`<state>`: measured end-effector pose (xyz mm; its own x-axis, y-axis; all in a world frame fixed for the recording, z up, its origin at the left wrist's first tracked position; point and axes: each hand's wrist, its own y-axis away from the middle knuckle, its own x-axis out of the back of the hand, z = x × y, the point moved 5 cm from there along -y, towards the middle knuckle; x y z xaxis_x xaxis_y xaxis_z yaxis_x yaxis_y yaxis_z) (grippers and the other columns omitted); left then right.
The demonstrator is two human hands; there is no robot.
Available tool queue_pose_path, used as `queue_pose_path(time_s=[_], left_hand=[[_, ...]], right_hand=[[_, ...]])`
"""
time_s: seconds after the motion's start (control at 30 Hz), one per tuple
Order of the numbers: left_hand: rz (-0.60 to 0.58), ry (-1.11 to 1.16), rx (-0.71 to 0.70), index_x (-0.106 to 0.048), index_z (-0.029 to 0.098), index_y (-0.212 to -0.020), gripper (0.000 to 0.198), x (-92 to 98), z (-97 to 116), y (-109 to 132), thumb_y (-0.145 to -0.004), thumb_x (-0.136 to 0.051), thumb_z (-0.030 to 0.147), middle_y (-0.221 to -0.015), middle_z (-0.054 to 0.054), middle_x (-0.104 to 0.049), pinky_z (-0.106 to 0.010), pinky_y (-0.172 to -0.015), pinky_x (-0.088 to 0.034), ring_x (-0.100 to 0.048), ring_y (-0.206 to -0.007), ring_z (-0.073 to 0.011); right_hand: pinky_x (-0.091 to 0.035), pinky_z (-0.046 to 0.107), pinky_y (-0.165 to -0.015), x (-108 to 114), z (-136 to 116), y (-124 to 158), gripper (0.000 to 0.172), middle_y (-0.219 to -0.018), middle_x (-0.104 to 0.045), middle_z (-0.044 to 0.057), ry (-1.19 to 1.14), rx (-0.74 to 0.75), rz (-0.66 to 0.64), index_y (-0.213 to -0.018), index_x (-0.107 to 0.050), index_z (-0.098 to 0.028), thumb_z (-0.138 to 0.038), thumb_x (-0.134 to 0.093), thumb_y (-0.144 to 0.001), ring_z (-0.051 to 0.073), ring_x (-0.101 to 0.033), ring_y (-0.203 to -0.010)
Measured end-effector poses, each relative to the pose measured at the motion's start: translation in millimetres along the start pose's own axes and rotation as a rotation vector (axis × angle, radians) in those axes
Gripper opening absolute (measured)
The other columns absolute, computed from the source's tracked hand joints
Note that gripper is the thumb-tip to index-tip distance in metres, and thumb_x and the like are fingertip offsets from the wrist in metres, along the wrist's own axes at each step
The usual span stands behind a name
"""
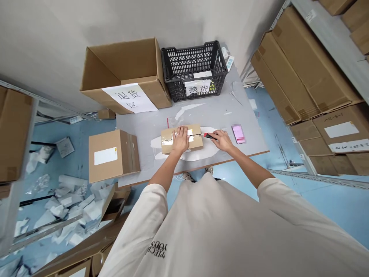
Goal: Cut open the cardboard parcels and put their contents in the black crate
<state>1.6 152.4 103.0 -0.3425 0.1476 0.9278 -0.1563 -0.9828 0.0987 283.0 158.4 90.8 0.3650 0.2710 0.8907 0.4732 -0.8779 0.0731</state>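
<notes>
On the near side of the grey table point(239, 111), the left hand point(180, 139) lies spread flat on a small taped cardboard parcel point(196, 142), pressing on its top. The right hand point(221, 140) closes around a red-and-black box cutter point(210, 135), its tip at the parcel's right end. A blurred pink card point(238, 134) lies just right of that hand. At the far end stand a black plastic crate point(193, 65) labelled 换货 and an open carton point(123, 69) with a sheet reading 退货区. A sealed carton point(113, 156) sits at the table's left, loose plastic packaging point(66, 204) litters the floor on the left, and flat cartons point(302, 65) fill the shelves on the right.
</notes>
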Motion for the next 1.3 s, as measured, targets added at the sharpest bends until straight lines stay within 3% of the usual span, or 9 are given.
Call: queue_pose_path(time_s=[0.2,0.43,0.63,0.8,0.97,1.13,1.3], left_hand=[[0.005,-0.015,0.005,-0.031,0.019,-0.183,0.071,-2.9,-2,0,-0.115,-0.029,0.037,-0.188,-0.018,-0.038,-0.067,-0.143,-0.013,-0.028,-0.177,-0.0353],[0.012,-0.026,0.018,-0.037,0.018,-0.181,0.069,-3.1,-4,-2,-0.116,-0.024,0.037,-0.187,-0.018,-0.039,-0.065,-0.143,-0.015,-0.03,-0.177,-0.0346],[0.024,-0.018,0.022,-0.032,0.02,-0.183,0.07,0.0,-1,-2,-0.116,-0.028,0.041,-0.186,-0.019,-0.041,-0.066,-0.142,-0.017,-0.032,-0.176,-0.035],[0.025,-0.002,0.027,-0.034,0.021,-0.182,0.069,0.6,-1,-3,-0.116,-0.032,0.04,-0.184,-0.019,-0.044,-0.067,-0.142,-0.019,-0.035,-0.175,-0.0357],[0.004,0.025,0.04,-0.038,0.018,-0.179,0.069,-3.9,-2,-2,-0.113,-0.038,0.038,-0.187,-0.018,-0.038,-0.065,-0.144,-0.015,-0.027,-0.178,-0.0341],[-0.009,0.034,0.022,-0.045,0.018,-0.173,0.069,8.1,-13,13,-0.111,-0.048,0.046,-0.19,-0.018,-0.031,-0.064,-0.146,-0.011,-0.018,-0.181,-0.0345],[0.032,-0.01,0.093,-0.043,0.026,-0.175,0.085,25.7,-53,58,-0.103,-0.068,0.062,-0.191,-0.019,-0.027,-0.067,-0.145,-0.012,-0.015,-0.181,-0.0387]], right_hand=[[-0.039,0.058,-0.11,6,17,-4,0.057,-0.149,-0.069,0.018,0.009,-0.009,0.016,-0.169,-0.064,-0.033,-0.039,-0.049,-0.114,0.044,-0.055,-0.13],[-0.04,0.054,-0.11,-1,14,-11,0.054,-0.147,-0.072,0.018,-0.091,0.002,0.043,-0.162,-0.07,-0.027,-0.04,-0.046,-0.115,0.04,-0.055,-0.13],[-0.042,0.053,-0.111,-1,18,-16,0.055,-0.148,-0.071,0.018,-0.074,-0.024,0.042,-0.161,-0.07,-0.026,-0.043,-0.045,-0.115,0.04,-0.057,-0.13],[-0.047,0.055,-0.111,11,44,-16,0.06,-0.147,-0.071,0.019,-0.123,-0.113,0.181,-0.163,-0.067,-0.024,-0.05,-0.042,-0.115,0.042,-0.058,-0.13],[-0.05,0.058,-0.115,13,59,-21,0.06,-0.142,-0.071,0.022,-0.205,-0.155,0.192,-0.159,-0.068,-0.02,-0.051,-0.053,-0.11,0.043,-0.06,-0.133],[-0.052,0.058,-0.117,2,37,-21,0.056,-0.135,-0.072,0.019,-0.367,-0.165,0.176,-0.15,-0.071,-0.021,-0.053,-0.059,-0.106,0.04,-0.064,-0.13],[-0.054,0.055,-0.117,-9,7,-20,0.056,-0.142,-0.073,0.018,-0.544,-0.19,0.122,-0.142,-0.071,-0.023,-0.059,-0.065,-0.101,0.036,-0.068,-0.131]])
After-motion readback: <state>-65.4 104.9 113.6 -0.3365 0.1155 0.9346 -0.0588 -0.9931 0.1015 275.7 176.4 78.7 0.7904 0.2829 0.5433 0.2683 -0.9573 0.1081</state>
